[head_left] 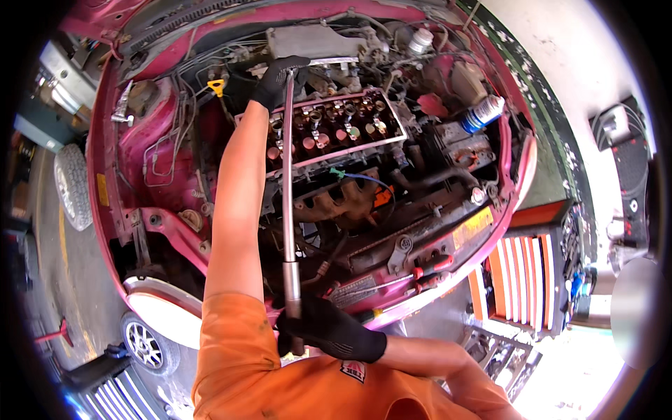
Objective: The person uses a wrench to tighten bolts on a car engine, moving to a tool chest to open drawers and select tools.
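My gloved left hand is closed around the top of a long metal bar, just above and left of the open cylinder head with its exposed valve gear. My gloved right hand grips the bar's lower handle near my body. The bar runs upright through the picture over the engine. A flat metal bracket or bar shows just right of my left hand; whether it joins the long bar I cannot tell.
The pink car's engine bay holds a spray can, a yellow dipstick handle and screwdrivers on the front edge. A tool chest stands right. Loose wheels lie left, and a green-edged bench is at right.
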### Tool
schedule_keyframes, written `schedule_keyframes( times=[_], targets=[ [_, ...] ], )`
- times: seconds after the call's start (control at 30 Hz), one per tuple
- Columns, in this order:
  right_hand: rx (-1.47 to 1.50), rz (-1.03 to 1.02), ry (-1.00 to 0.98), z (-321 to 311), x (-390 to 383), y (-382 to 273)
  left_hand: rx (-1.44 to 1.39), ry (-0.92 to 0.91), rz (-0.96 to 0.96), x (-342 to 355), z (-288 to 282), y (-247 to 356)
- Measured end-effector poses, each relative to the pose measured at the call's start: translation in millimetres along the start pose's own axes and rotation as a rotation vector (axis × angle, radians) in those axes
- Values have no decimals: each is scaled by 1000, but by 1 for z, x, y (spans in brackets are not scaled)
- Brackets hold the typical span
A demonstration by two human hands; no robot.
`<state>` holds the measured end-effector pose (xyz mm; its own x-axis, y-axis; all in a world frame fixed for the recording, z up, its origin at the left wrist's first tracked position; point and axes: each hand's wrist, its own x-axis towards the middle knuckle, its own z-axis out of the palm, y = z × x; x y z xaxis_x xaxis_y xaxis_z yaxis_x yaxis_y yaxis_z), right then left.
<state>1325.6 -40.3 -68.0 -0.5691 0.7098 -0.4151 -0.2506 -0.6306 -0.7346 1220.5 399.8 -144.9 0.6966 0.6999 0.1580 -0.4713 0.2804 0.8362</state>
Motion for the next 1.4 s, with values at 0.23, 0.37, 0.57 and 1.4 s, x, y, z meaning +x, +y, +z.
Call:
schedule_keyframes(
  times=[0.23, 0.37, 0.57, 1.4],
  targets=[
    [191, 228, 464, -45, -47, -40, 186, 346, 337, 2, 7, -12],
    [16, 291, 539, -73, -73, -53, 150, 305, 132, 6, 14, -18],
    [63, 643, 282, -108, -62, -95, 461, 365, 558, 26, -16, -38],
    [-2219, -512, 937, -424, 48, -363, 552, 874, 622, 6, 77, 11]
  ],
)
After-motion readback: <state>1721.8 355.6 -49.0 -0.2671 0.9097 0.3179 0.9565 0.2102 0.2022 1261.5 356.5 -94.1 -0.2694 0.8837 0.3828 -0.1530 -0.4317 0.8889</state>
